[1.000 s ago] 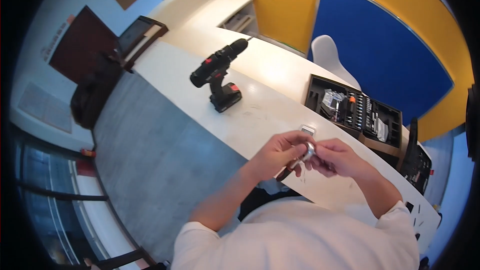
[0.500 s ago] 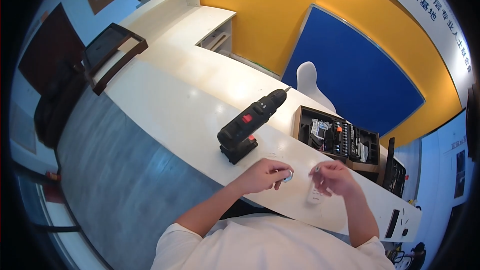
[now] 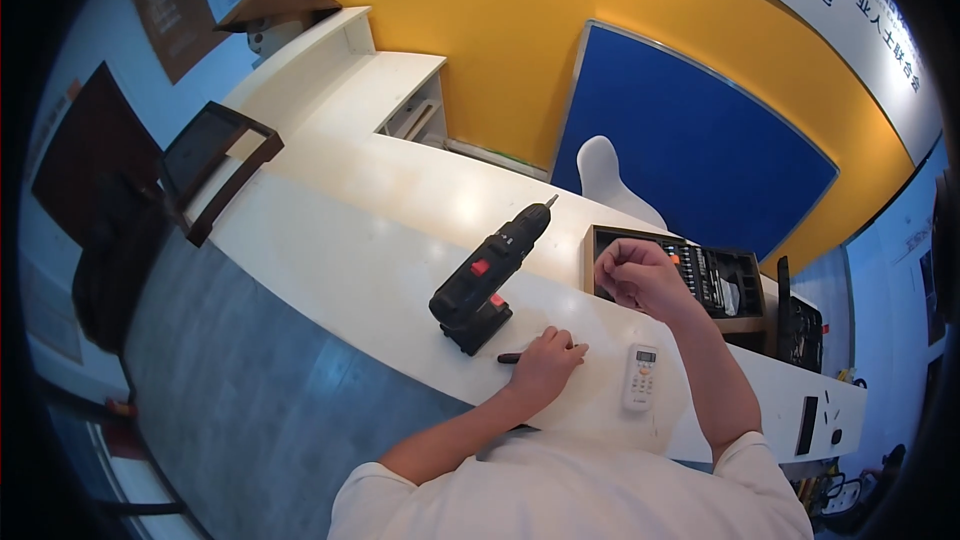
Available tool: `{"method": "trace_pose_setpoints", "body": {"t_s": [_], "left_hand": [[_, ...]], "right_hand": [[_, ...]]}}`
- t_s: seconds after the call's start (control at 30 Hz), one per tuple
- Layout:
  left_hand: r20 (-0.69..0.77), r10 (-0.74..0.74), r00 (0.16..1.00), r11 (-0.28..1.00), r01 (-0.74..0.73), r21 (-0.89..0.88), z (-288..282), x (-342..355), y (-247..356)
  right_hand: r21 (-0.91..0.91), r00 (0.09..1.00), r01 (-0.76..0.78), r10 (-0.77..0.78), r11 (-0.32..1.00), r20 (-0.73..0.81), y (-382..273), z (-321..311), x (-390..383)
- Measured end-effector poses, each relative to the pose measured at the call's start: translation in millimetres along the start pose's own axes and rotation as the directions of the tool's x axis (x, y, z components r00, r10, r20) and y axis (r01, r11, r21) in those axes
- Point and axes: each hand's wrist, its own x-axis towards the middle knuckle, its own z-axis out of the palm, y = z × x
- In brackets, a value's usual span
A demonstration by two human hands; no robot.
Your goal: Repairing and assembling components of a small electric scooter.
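My left hand rests low over the white table with its fingers curled. A slim dark handle-like piece sticks out from its left side; the rest is hidden under the hand. To the far left of that hand stands a black cordless drill with red parts, upright on its battery, a bit in its chuck. My right hand is raised in front of the near left corner of an open tool box, fingers pinched together. Whatever those fingers hold, if anything, does not show. Between my forearms lies a white remote control.
Rows of bits and sockets fill part of the tool box. To its right lies an open black case, with a dark flat bar nearer. A white chair stands beyond the table. A dark framed tray sits far left.
My right hand has moved up and away to the tool box, uncovering the remote. My left hand has come down to the table; the shiny round piece at its fingertips no longer shows.
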Motion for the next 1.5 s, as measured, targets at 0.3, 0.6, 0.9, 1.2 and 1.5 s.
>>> {"method": "trace_pose_setpoints", "body": {"t_s": [0.3, 0.6, 0.9, 1.2, 1.5], "left_hand": [[-0.448, 0.13, 0.884, 0.918, 0.064, 0.392, -156, 45, 43], [-0.149, -0.415, 0.898, 0.676, 0.414, 0.61, -168, 87, 24], [-0.026, -0.385, 0.923, 0.768, 0.336, 0.546, -169, 90, 19], [-0.102, -0.284, 0.953, 0.817, 0.296, 0.494, -162, 89, 10], [-0.023, -0.306, 0.952, 0.819, 0.275, 0.503, -164, 94, 5]], "right_hand": [[-0.849, 0.907, 0.359, -0.36, 0.387, 0.219, -37, 4, 65], [-0.759, 0.778, 0.598, -0.416, 0.257, 0.472, -32, -3, 88], [-0.838, 0.888, 0.376, 0.104, 0.394, 0.447, -50, 9, 76], [-0.771, 0.881, 0.267, 0.178, 0.578, 0.439, -44, 16, 92], [-0.861, 0.9, 0.383, 0.075, 0.335, 0.43, -53, 30, 67]]}}
